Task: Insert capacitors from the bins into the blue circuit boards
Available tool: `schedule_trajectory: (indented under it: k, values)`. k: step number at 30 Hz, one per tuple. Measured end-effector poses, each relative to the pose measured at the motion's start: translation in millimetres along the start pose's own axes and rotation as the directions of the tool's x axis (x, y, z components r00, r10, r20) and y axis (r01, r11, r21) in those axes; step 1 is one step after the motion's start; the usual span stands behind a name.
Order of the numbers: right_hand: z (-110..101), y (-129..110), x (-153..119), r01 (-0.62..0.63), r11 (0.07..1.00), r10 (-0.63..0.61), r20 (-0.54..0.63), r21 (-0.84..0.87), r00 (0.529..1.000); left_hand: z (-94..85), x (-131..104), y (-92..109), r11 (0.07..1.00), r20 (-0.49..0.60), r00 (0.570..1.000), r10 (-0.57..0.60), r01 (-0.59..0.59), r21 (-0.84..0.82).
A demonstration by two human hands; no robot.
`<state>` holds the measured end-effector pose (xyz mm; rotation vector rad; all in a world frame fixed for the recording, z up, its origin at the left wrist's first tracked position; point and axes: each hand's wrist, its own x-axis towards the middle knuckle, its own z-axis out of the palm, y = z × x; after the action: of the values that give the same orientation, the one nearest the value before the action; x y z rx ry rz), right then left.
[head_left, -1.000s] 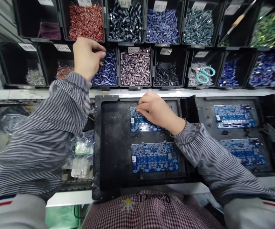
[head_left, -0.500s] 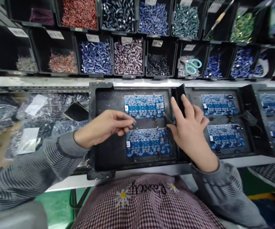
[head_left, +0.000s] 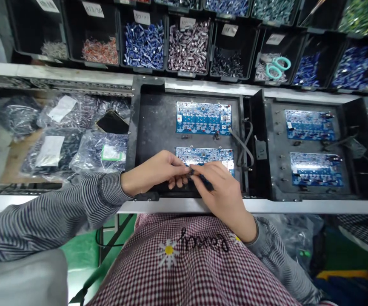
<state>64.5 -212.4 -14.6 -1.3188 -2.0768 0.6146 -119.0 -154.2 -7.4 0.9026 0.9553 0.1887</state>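
Note:
My left hand [head_left: 164, 173] is closed in a pinch over the left edge of the lower blue circuit board [head_left: 207, 154]. Its fingertips meet those of my right hand [head_left: 220, 187], also pinching, at a small dark electronic part [head_left: 190, 171]. The part's exact kind is too small to make out. Both hands cover much of that board's lower half. Just beyond lies the upper circuit board [head_left: 203, 118], flat in the same black tray [head_left: 155, 123]. A grey cable [head_left: 246, 144] hangs beside the boards at the tray's right side.
Black bins of components [head_left: 144, 44] line the back, with teal-handled scissors [head_left: 278, 68] in one. Plastic bags [head_left: 51, 148] and a dark phone-like slab [head_left: 112, 122] lie left. A second tray with two boards [head_left: 309, 124] stands right, past a raised black divider [head_left: 260, 110].
My right hand has moved left from the tray's right side and closed beside my left hand. My left hand has shifted slightly right. The whole view has tilted, so the bins sit higher.

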Motion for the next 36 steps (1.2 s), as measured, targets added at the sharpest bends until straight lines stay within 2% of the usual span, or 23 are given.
schedule_trajectory:
  k: [4, 8, 11, 17, 26, 29, 32, 34, 36]
  values:
    - [1, 2, -2, -0.030, 0.998, 0.030, -0.015, 0.047, 0.999, -1.8, -1, 1, 0.999, 0.035, 0.999, -0.004, 0.006, -0.043]
    - [2, 3, -5, -0.062, 0.995, 0.063, -0.010, 0.074, 0.998, -7.0, -4, 6, 1.000, -0.053, 0.998, 0.023, -0.023, 0.014]
    - [2, 2, -5, -0.070, 0.995, 0.069, 0.011, 0.075, 0.998, -10.2, -5, 6, 0.997, -0.060, 0.997, 0.042, -0.038, 0.071]
    - [5, 2, -4, -0.048, 0.997, 0.044, 0.079, 0.056, 0.996, -10.6, -5, -1, 0.994, -0.100, 0.993, 0.062, -0.053, 0.095]
    - [5, 7, -7, 0.002, 1.000, -0.001, 0.086, -0.013, 0.996, -10.6, -9, -7, 0.978, -0.073, 0.995, 0.072, -0.056, 0.200]
    - [5, 6, -7, 0.013, 1.000, -0.014, 0.065, 0.025, 0.998, -8.1, -9, -6, 0.971, -0.082, 0.994, 0.070, -0.049, 0.235]
    - [1, 3, -7, -0.015, 0.998, 0.015, -0.010, 0.065, 1.000, -1.2, -6, -3, 0.981, -0.010, 0.998, 0.059, -0.056, 0.185]
    - [-4, 3, -8, -0.033, 0.997, 0.035, -0.039, 0.063, 0.999, 4.6, -3, 0, 0.985, 0.013, 0.998, 0.055, -0.056, 0.165]
    - [-10, 5, -10, -0.054, 0.998, 0.055, -0.038, 0.021, 0.998, 9.5, 0, 3, 0.986, -0.008, 0.998, 0.058, -0.056, 0.155]
